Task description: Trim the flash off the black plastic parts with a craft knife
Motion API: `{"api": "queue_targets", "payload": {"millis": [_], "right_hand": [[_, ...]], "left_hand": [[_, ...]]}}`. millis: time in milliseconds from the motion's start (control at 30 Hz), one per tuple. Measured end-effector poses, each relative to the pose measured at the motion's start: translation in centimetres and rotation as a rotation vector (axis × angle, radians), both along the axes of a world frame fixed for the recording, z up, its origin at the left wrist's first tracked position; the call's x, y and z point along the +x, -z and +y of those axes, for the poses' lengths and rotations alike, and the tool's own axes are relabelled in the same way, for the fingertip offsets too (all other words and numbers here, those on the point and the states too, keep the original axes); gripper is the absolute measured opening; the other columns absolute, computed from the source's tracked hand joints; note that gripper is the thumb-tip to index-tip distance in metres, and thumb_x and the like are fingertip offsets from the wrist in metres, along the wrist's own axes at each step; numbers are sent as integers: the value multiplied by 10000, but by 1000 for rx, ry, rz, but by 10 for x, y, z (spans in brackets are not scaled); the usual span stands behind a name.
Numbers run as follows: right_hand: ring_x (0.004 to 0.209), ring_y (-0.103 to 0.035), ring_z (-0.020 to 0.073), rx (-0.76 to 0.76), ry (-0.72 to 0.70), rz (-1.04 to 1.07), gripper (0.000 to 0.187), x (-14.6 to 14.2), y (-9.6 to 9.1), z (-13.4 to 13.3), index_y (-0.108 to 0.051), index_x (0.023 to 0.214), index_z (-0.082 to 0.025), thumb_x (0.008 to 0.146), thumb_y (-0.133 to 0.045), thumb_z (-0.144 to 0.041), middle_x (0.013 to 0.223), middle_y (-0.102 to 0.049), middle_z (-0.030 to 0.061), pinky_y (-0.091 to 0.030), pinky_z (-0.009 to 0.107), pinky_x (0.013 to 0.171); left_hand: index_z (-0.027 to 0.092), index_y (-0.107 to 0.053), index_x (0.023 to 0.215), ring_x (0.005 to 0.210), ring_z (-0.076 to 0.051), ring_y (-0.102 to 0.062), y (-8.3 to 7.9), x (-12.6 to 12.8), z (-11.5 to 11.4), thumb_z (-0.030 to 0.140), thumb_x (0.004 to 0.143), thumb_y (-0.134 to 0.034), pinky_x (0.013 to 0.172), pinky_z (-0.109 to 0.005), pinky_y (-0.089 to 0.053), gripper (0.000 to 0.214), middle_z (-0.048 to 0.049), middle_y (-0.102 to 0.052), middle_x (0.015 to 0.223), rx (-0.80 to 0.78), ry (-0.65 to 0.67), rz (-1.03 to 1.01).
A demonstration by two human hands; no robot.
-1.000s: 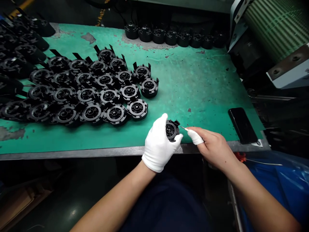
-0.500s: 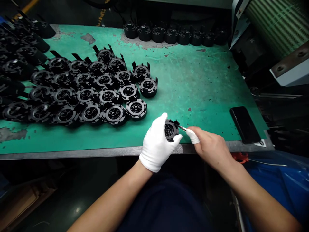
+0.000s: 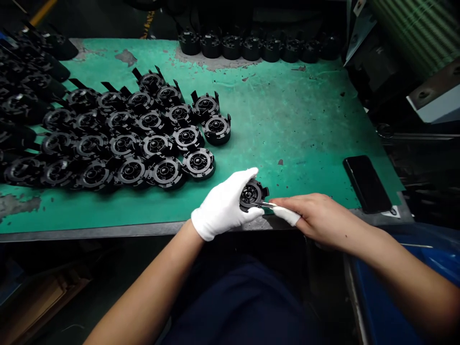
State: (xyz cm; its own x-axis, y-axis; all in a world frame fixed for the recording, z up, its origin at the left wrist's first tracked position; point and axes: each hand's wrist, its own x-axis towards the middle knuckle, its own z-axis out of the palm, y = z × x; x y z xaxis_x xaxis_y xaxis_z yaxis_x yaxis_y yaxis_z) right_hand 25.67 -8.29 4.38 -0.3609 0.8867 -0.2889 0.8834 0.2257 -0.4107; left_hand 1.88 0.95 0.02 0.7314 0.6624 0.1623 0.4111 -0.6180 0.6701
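Note:
My left hand (image 3: 228,203), in a white glove, is wrapped round a round black plastic housing (image 3: 250,192) just above the front edge of the table. The housing's ringed face is turned up, with a dark tab at its right side. My right hand (image 3: 316,218) is bare but for a white cover on the thumb. It pinches a slim metal hand tool (image 3: 265,204), whose tip lies over the lower right part of the housing's face. The tool's exact kind is unclear, and its handle is hidden in the hand.
Several similar black housings (image 3: 166,171) stand in rows on the green tabletop (image 3: 287,120) at left. More housings (image 3: 232,47) line the back edge. A phone (image 3: 367,184) lies at right. Machinery (image 3: 427,93) overhangs the right side, above a blue bin or bag (image 3: 381,287).
The tool's tip has moved from the housing's upper right edge down to the lower right of its face. My right hand has dropped slightly, and my left hand's wrist has shifted left.

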Motion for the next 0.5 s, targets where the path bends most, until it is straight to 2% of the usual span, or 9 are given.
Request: {"api": "queue_targets", "payload": {"millis": [267,400,500], "right_hand": [[1072,-725,245,-5,-16,63,531,5,5,1,-652,1351,-259,867,-504,-98,1266,-736,26,-579,345,901],[1027,-734,264,28,-11,16,550,3,7,3,-648,1352,-230,851,-470,-89,1238,-746,54,-583,364,817],[1015,-731,268,6,-74,7,571,3,3,12,-639,1359,-244,839,-467,-85,1227,-749,58,-558,349,779]], "left_hand": [[244,-374,1497,1406,-283,-500,-3,0,10,447,798,-768,1182,-430,-437,828,-98,-499,1526,-44,108,30],[236,-388,1488,1395,-284,-510,-2,0,11,466,804,-760,1178,-426,-440,812,-101,-508,1518,-49,117,22],[233,-397,1483,1388,-291,-516,-3,0,13,466,787,-776,1175,-428,-441,827,-104,-511,1513,-48,135,18]]}}
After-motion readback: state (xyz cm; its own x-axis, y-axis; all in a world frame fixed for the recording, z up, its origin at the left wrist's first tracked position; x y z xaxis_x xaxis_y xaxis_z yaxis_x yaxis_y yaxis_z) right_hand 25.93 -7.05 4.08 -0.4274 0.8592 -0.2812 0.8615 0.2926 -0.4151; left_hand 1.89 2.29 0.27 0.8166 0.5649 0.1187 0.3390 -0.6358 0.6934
